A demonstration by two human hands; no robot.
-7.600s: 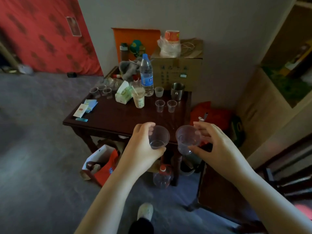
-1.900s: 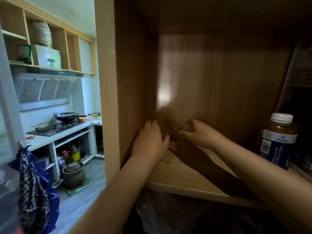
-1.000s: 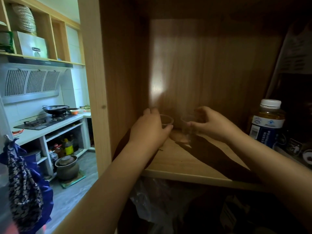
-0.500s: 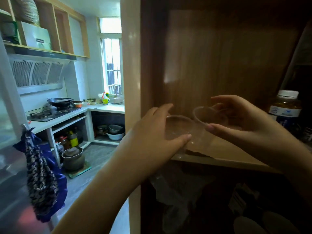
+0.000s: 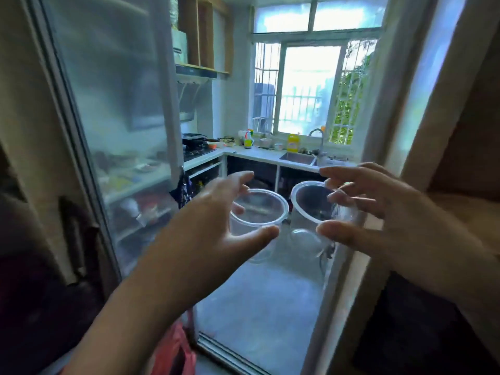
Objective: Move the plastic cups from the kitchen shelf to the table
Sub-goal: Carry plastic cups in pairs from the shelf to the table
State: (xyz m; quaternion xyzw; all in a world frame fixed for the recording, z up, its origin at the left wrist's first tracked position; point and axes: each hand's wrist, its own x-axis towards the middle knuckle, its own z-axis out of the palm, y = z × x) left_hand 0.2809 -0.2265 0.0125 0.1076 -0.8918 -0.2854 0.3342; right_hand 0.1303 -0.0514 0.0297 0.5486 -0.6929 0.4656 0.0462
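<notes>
Two clear plastic cups, one per hand, carried in mid-air in front of you at the kitchen doorway, off the shelf [image 5: 460, 209] at your right and with no table in sight. Left cup [image 5: 257, 212]: your left hand [image 5: 216, 226] wraps it loosely, thumb at the near rim, fingers curled round the far side. Right cup [image 5: 316, 209]: your right hand [image 5: 392, 212] pinches it, thumb under, fingertips [image 5: 335, 197] over the rim, other fingers spread. Rims near each other, not clearly touching. Risks: thin walls may buckle under a squeeze or slip from so light a hold; a cup could clip the door frame [image 5: 343, 280] as you turn. Left cup stands nearly upright, mouth up; right cup's axis tips, mouth up and toward you, base away.
</notes>
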